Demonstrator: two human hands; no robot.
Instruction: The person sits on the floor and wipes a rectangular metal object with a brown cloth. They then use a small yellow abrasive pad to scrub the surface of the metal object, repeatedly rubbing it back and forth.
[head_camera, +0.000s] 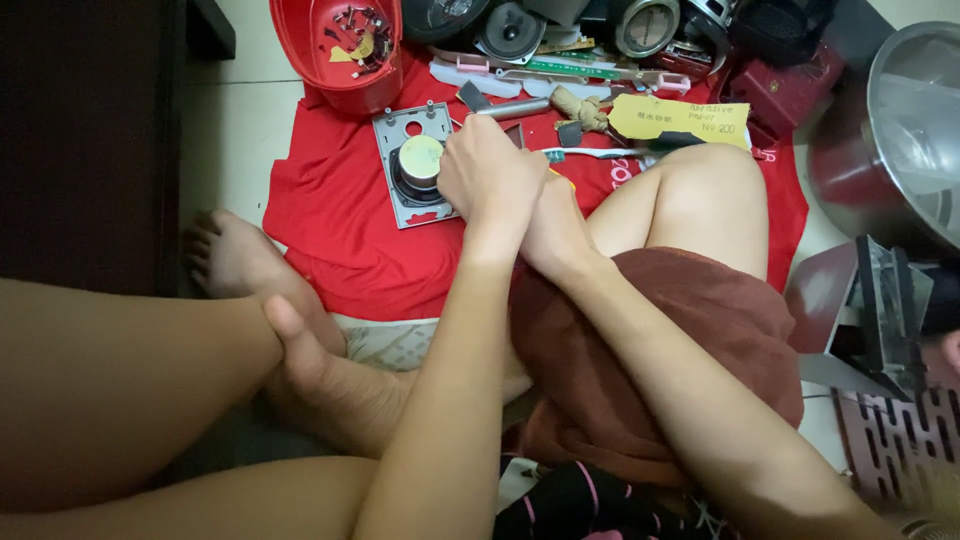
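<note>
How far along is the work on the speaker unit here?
Looks done: loose screws and small parts lie in the red bowl. In hand: the left hand, right hand tucked behind it, works a metal-shafted tool beside the speaker. Left: the speaker sits in its grey plate.

1. The left hand (487, 172) is curled into a loose fist, knuckles up, directly right of the grey speaker plate (418, 165) and touching its right edge.
2. Its forearm runs straight back from the plate toward the lower middle of the view, wrist unbent.
3. The right hand (553, 225) sits just behind and right of the left hand, farther from the plate, pressed against the left wrist; its fingers are hidden.
4. The right forearm slants away from the plate to the lower right corner.
</note>
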